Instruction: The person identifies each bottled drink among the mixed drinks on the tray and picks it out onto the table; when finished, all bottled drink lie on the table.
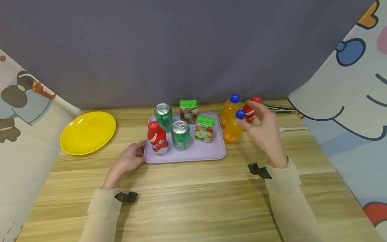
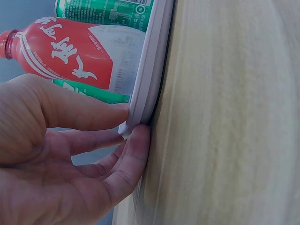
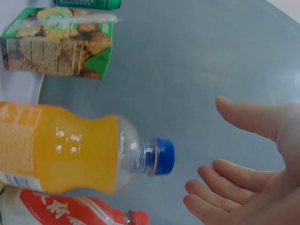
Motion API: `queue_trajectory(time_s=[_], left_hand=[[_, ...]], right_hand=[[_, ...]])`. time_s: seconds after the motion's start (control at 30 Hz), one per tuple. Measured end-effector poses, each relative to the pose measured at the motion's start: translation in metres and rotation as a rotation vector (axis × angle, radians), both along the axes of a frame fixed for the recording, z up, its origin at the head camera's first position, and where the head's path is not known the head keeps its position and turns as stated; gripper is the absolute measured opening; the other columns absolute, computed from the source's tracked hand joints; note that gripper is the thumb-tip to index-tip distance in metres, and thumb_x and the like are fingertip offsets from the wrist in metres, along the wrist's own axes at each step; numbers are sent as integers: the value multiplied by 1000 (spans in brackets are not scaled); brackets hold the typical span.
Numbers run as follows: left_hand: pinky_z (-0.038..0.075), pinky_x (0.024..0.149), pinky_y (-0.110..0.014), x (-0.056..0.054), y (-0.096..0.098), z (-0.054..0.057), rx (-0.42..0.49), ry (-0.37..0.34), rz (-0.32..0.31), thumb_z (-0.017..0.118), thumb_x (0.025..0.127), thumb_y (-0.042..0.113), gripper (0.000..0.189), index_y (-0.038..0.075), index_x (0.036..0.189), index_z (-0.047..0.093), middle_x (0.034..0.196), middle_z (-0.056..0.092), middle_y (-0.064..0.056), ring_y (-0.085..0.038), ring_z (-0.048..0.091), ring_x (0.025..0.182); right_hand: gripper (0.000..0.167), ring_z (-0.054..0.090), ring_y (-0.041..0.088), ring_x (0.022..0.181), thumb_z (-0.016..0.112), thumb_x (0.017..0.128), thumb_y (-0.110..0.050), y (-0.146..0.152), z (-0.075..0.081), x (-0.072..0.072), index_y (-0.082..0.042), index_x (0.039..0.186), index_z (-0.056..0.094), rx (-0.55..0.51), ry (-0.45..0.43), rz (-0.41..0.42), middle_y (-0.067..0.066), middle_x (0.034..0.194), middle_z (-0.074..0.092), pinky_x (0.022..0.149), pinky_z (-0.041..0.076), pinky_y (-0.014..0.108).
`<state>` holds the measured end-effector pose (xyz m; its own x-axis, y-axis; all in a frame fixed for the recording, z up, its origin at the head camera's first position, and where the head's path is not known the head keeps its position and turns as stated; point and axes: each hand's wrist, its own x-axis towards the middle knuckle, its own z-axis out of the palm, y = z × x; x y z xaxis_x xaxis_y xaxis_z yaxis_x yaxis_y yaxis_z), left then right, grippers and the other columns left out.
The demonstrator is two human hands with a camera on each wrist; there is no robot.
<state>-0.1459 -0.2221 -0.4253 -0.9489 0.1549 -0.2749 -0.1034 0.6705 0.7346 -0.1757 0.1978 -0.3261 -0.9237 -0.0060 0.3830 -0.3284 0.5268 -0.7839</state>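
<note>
My left hand (image 1: 130, 158) pinches the left front corner of a lilac tray (image 1: 193, 155), thumb on its rim and fingers against the outer side in the left wrist view. On the tray stand a red-labelled bottle (image 1: 158, 138), two green cans (image 1: 180, 136) and two green-topped juice boxes (image 1: 204, 128). My right hand (image 1: 266, 131), fingers spread, is beside the blue cap of the front orange juice bottle (image 1: 232, 131). In the right wrist view a gap shows between the fingers and that bottle's cap (image 3: 164, 156). A second orange juice bottle (image 1: 229, 111) stands right behind it.
Another red-labelled bottle (image 1: 249, 112) stands behind my right hand, partly hidden by it. Dark utensils (image 1: 279, 108) and a pale-handled one (image 1: 293, 128) lie to its right. A yellow plate (image 1: 88, 133) sits at the left. A grey partition (image 1: 181, 50) closes off the table's back.
</note>
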Motion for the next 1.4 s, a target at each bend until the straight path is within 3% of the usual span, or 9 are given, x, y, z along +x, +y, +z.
queue_trajectory(time_s=[0.3, 0.6, 0.8, 0.93, 1.2, 1.4], left_hand=[[50, 87, -43, -2, 0, -3, -3, -12, -14, 62, 85, -3, 69, -8, 145, 30, 134, 44, -28, -36, 53, 106], [50, 85, -42, -3, 1, 1, 21, -6, 1, 62, 84, -4, 70, -9, 145, 28, 133, 44, -29, -37, 53, 105], [50, 86, -43, -2, 0, 2, 5, -2, -10, 62, 84, -3, 69, -9, 145, 28, 133, 44, -30, -37, 53, 105], [50, 87, -43, -2, 0, 2, 6, -2, -10, 62, 84, -4, 70, -9, 144, 28, 132, 44, -30, -37, 53, 105], [50, 87, -43, -1, 0, 3, 14, 2, -14, 62, 84, -4, 69, -10, 144, 28, 133, 43, -31, -38, 53, 106], [50, 86, -43, 0, -1, 2, 22, 7, -28, 62, 84, -4, 69, -12, 143, 28, 133, 43, -32, -39, 54, 105]], right_hand=[[55, 56, 31, 112, 82, 74, -5, -20, -7, 7, 4, 123, 59, 8, 104, 37, 14, 124, 60, 96, 44, 41], [59, 58, 25, 106, 84, 73, -14, -57, -22, 13, -2, 125, 60, 91, 85, 154, 9, 122, 61, 89, 48, 40], [63, 60, 32, 104, 84, 73, -16, -94, -32, 19, 1, 127, 56, 64, 68, 275, 14, 124, 59, 89, 49, 39], [66, 57, 26, 111, 84, 74, -20, -115, -33, 25, 0, 130, 55, 57, 77, 328, 12, 127, 58, 91, 48, 38], [71, 50, 17, 120, 82, 75, -26, -156, -37, 35, -1, 134, 51, 81, 72, 376, 8, 132, 55, 101, 39, 34], [74, 52, 19, 117, 81, 76, -27, -177, -43, 40, -3, 137, 46, 76, 15, 397, 9, 135, 51, 93, 46, 30]])
